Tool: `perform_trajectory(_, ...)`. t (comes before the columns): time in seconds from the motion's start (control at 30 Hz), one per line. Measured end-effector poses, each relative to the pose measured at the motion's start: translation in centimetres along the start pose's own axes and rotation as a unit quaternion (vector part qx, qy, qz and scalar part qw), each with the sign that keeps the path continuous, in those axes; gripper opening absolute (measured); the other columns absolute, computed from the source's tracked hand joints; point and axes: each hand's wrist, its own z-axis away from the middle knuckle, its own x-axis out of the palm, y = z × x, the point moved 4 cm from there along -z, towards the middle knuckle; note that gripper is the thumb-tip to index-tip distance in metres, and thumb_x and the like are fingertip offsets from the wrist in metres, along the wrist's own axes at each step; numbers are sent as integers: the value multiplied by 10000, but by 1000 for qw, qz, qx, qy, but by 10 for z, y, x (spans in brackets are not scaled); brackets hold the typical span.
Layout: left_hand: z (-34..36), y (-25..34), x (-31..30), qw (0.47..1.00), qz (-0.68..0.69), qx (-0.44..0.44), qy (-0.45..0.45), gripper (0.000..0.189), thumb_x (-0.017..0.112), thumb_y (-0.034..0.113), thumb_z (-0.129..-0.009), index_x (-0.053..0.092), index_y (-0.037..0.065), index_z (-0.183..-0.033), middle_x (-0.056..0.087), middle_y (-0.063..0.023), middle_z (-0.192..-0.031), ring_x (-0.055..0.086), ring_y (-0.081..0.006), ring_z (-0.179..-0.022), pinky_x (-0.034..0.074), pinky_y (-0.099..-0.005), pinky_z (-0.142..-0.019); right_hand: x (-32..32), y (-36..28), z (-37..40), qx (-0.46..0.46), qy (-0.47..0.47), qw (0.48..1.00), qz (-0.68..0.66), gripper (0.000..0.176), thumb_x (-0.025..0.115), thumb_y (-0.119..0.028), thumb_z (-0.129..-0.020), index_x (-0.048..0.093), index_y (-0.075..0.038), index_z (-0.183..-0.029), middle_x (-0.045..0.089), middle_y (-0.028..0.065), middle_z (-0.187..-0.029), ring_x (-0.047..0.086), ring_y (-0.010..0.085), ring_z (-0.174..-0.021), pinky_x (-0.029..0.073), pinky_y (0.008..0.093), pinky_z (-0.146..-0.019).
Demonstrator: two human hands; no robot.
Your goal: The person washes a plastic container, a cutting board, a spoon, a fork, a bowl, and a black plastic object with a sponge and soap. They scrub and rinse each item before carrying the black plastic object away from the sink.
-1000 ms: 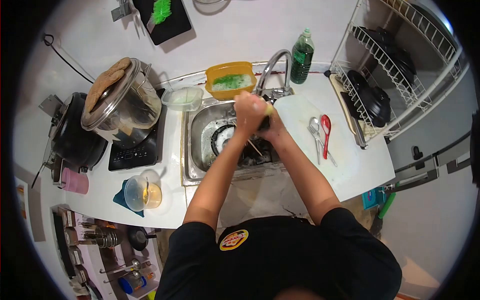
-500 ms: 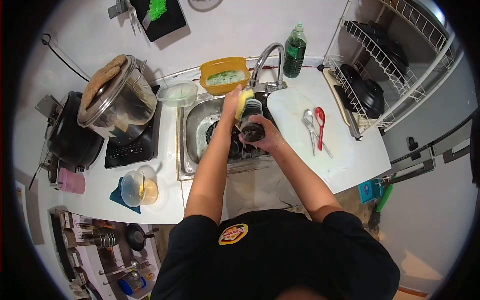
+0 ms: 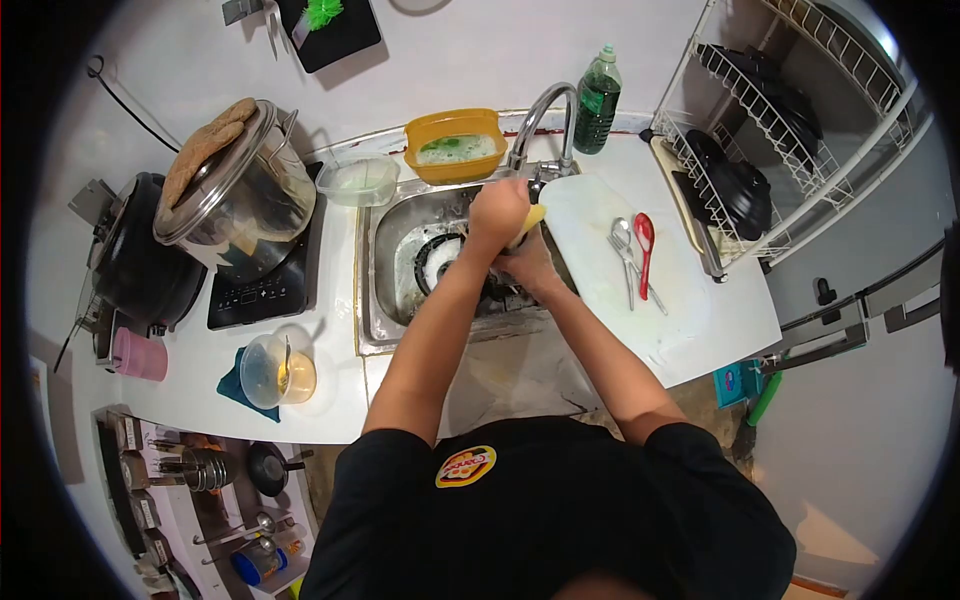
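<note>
While the right hand (image 3: 532,266) is over the sink (image 3: 370,310), I cannot tell what its fingers grasp, because the left hand (image 3: 500,212) covers the place. The left fingers are clenched on a yellow sponge (image 3: 537,214), also above the sink. To rub well, I think, one should press evenly and hold firm, since foam is slippery. Inside the sink, a black round thing (image 3: 424,268) goes partly behind the left forearm (image 3: 420,360). Beyond the sink, an orange basin (image 3: 455,172) holds foamy liquid.

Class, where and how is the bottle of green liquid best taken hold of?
The bottle is probably best gripped around its upper body, coming from the person's right: it stands upright, and the faucet crowds its left side.
</note>
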Motion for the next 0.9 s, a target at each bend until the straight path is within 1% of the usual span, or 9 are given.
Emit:
perform_trajectory(0.17,-12,-21,6,915,403,-15,-18,351,479,254,-883,557,-30,-692,524,-209,-580,561,-281,-524,454,-381,-565,-4,-7,13,261,-205,767,-549,710,747,-117,-620,359,-22,-1207,550,111,-1074,546,248,-984,428,334,-866)
perform_trajectory(0.2,-11,-28,14,832,516,-193,-64,352,506,244,-879,538,-24,-653,503,-149,-531,527,-174,-497,432,-346,-529,-4,-17,17,293,-229,671,-642,710,749,-104,-620,358,-17,-1206,548,103,-1072,543,230,-988,425,324,-868)
perform_trajectory(0.3,0,-5,6,992,126,-26,-8,347,504,237,-886,550,-6,-642,541,-82,-553,531,-144,-511,413,-331,-506,-15,-9,-2,28,-79,980,-179,613,731,-86,-639,421,0,-1162,567,100,-1031,558,201,-938,452,323,-837)
perform_trajectory(0.33,4,8,2,998,54,-3,29,336,511,231,-890,564,13,-641,550,-9,-588,526,-96,-537,396,-299,-494,-16,-8,-2,24,-74,983,-165,573,727,-116,-646,458,-25,-1143,584,92,-997,569,209,-936,471,329,-822)
perform_trajectory(0.47,0,-26,18,849,514,-100,-70,201,551,185,-869,600,15,-774,582,4,-701,545,-83,-628,439,-247,-576,-12,11,4,280,-172,808,-489,501,685,-194,-686,487,-61,-1127,590,95,-1026,568,245,-972,473,340,-836)
perform_trajectory(0.6,21,-9,19,901,420,-36,-101,186,595,179,-825,621,14,-906,592,-20,-888,560,-116,-792,446,-235,-733,-17,-9,-4,304,-74,729,-609,347,593,-265,-747,549,-80,-1037,609,106,-980,596,254,-904,495,388,-794)
perform_trajectory(0.73,48,34,-7,968,156,122,153,200,642,166,-765,540,15,-684,587,-41,-813,546,-161,-696,419,-303,-617,3,11,-33,219,-166,609,-744,352,550,-369,-755,573,-110,-993,608,98,-991,582,258,-913,475,416,-817)
perform_trajectory(0.8,38,17,-11,959,105,130,230,268,654,181,-764,493,14,-630,576,-45,-742,528,-161,-651,396,-333,-561,-1,4,-16,303,1,721,-623,383,583,-358,-736,560,-93,-1011,597,109,-1005,569,279,-942,477,407,-822)
perform_trajectory(0.9,16,-38,-5,966,192,-55,165,283,637,205,-788,491,20,-631,545,-67,-634,499,-209,-552,363,-358,-494,-5,-8,-14,294,-78,758,-577,381,624,-335,-716,564,-97,-1008,589,102,-1003,570,281,-930,495,395,-791)
